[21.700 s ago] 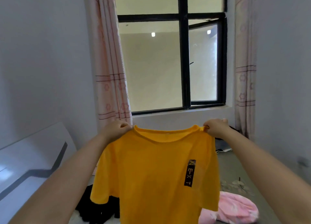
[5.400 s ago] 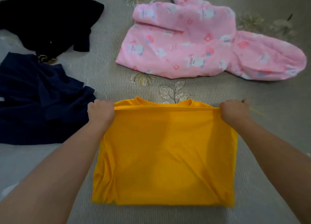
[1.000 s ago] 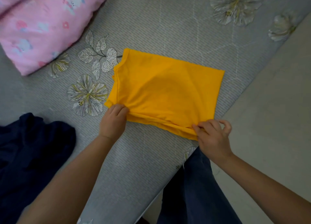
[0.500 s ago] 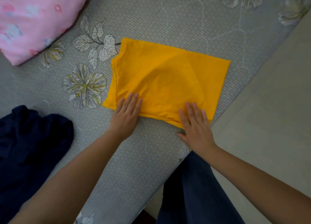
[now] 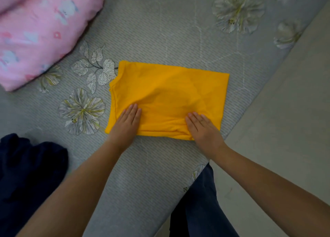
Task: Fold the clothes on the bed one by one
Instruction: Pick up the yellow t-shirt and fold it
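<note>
Near the bed's edge, at centre frame, our yellow shirt (image 5: 169, 99) lies folded into a flat rectangle on the grey flowered bed (image 5: 160, 31), its long axis running from nine o'clock to three o'clock, collar end at nine. We have both palms on its near edge: our left hand (image 5: 127, 123) presses the six-to-seven o'clock corner, our right hand (image 5: 202, 128) the five o'clock corner. The fingers (image 5: 133, 112) of each hand lie flat, extended and close together, pointing toward twelve; they grip nothing, only pressing the cloth down. A few soft wrinkles rise between the hands and toward the middle of the shirt.

We judge this shirt nearly finished, the step in hand being a last smoothing. What follows turns on where the other clothes lie. The dark navy garment (image 5: 30, 179) sits heaped at eight o'clock, well apart from the shirt and clearly on our left hand's side. The pink printed garment (image 5: 37, 33) lies at ten to eleven o'clock, farther up the bed, also leftward. So our left hand is the nearer one to reach for either. The floor (image 5: 285, 112) runs along three to five o'clock, and the shirt's right end sits near that edge of the bed, so we would avoid pushing it farther that way
</note>
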### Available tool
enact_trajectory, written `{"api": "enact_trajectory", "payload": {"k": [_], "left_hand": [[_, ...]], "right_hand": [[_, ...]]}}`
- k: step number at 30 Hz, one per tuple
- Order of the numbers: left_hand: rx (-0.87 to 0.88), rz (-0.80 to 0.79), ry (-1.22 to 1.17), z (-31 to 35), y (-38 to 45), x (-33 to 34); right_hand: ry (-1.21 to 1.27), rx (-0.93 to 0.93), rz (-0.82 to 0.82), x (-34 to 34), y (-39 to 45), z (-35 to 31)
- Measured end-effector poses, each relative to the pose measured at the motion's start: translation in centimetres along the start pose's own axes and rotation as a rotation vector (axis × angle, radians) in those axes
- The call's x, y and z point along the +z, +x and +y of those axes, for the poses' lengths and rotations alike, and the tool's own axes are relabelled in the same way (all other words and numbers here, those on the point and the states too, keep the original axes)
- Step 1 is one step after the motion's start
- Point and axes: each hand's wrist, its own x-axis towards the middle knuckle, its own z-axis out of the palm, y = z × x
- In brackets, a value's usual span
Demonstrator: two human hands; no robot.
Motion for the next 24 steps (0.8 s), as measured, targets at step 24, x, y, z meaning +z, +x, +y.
{"api": "enact_trajectory", "payload": {"k": [24], "left_hand": [[0.384, 0.619, 0.505, 22.9, 7.8, -42.1]], "right_hand": [[-0.345, 0.526, 0.352, -39.8, -4.2, 21.9]]}}
